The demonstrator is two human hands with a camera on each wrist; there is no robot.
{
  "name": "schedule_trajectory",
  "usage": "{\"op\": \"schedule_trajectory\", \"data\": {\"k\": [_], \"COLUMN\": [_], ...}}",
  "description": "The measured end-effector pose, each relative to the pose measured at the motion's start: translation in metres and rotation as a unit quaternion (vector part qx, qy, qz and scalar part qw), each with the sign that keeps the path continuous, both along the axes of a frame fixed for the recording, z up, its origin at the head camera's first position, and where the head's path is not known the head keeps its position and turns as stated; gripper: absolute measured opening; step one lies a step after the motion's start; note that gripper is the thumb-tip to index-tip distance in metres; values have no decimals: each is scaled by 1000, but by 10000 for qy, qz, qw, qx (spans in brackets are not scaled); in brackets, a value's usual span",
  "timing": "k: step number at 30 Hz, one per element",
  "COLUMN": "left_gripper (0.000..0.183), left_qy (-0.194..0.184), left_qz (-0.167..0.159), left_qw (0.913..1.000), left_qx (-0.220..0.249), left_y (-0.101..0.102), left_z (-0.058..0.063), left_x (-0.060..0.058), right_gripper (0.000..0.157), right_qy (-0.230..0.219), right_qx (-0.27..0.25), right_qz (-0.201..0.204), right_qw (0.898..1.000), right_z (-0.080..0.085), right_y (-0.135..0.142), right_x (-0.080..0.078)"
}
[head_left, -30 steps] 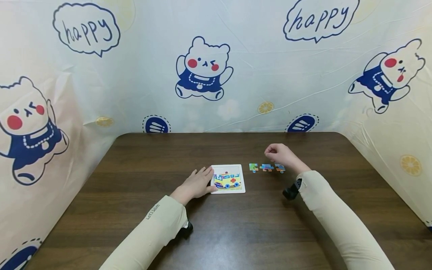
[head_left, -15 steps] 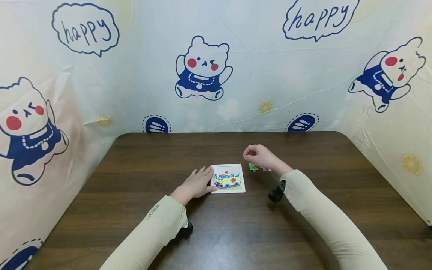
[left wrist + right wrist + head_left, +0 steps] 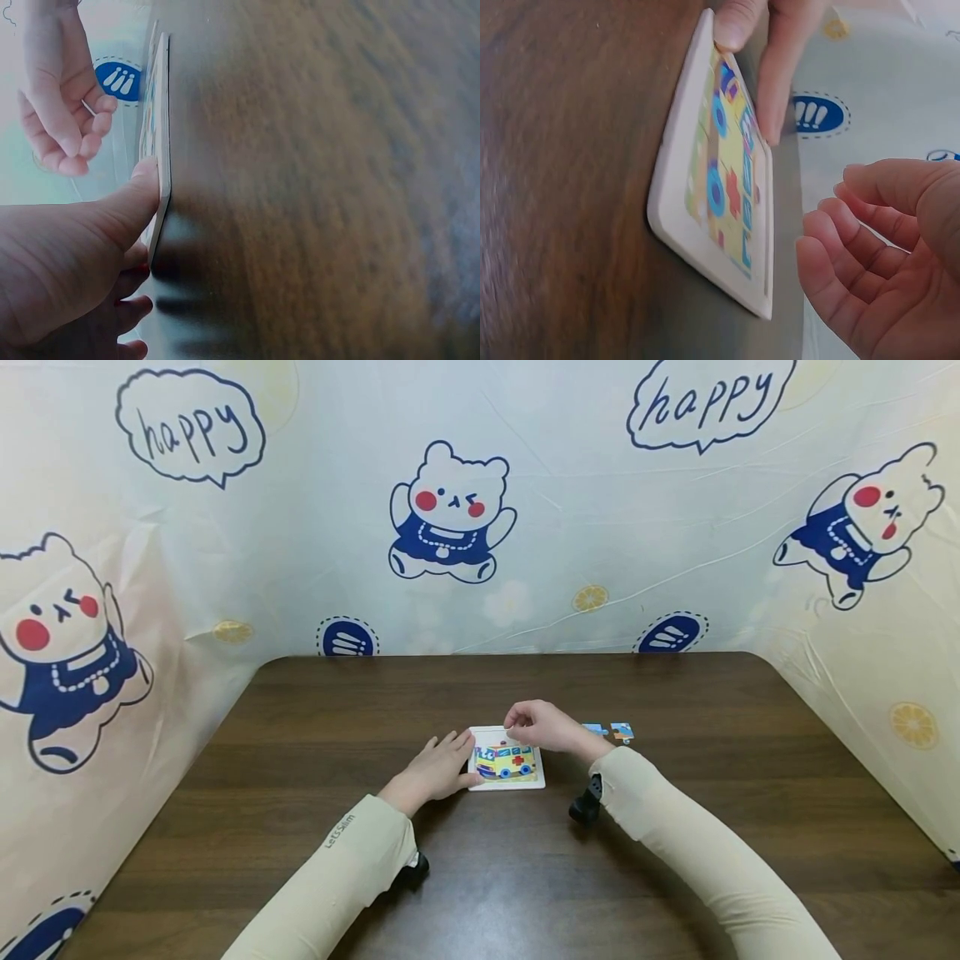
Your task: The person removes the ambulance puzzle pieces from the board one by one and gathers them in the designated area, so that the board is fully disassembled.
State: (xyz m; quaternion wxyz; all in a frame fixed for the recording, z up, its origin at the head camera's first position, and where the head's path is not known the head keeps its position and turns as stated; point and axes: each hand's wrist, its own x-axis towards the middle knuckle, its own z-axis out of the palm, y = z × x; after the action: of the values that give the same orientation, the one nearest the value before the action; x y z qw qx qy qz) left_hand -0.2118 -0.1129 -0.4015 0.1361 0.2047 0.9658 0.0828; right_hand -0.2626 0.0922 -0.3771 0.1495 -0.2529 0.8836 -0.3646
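A white-framed jigsaw puzzle board [image 3: 507,786] with a yellow ambulance picture lies flat on the table. My left hand [image 3: 433,770] rests at its left side, fingers fairly straight; the thumb [image 3: 144,184] presses on the frame near one corner and the index finger [image 3: 775,97] lies along the edge. Over the board's upper right hovers my right hand [image 3: 547,727], thumb and fingertips drawn together; in the right wrist view its curled fingers [image 3: 840,247] face the board, and I cannot tell whether they pinch something. A blue puzzle piece [image 3: 595,729] shows partly beyond the right wrist, beside a blue-and-orange piece [image 3: 622,732].
The brown wooden table [image 3: 480,877] stretches around the board. Behind it and at both sides hangs a pale curtain [image 3: 555,527] printed with cartoon bears. A black wrist camera [image 3: 585,806] hangs under the right sleeve, low over the table.
My right hand has swept left from over the loose pieces to the board's upper right. Its wrist now hides the green piece, and the rightmost piece shows fully. My left hand has stayed put.
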Motion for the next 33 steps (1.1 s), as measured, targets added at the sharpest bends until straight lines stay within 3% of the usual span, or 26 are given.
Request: {"op": "schedule_trajectory", "data": {"k": [7,16,33], "left_gripper": [72,71,69], "left_qy": [10,40,101], "left_qz": [-17,-43,-103], "left_qw": [10000,10000,9999], "left_qx": [-56,-74,72], "left_y": [-1,-1,0], "left_z": [-1,-1,3], "left_x": [0,0,1], "right_gripper": [14,11,11], "right_qy": [17,-313,-545], "right_qx": [162,180,496], "right_qz": [221,393,242], "right_qw": [9996,9986,9970], "right_z": [-10,-21,-16], "right_y": [-13,-20,-25], "right_x": [0,-1,0]}}
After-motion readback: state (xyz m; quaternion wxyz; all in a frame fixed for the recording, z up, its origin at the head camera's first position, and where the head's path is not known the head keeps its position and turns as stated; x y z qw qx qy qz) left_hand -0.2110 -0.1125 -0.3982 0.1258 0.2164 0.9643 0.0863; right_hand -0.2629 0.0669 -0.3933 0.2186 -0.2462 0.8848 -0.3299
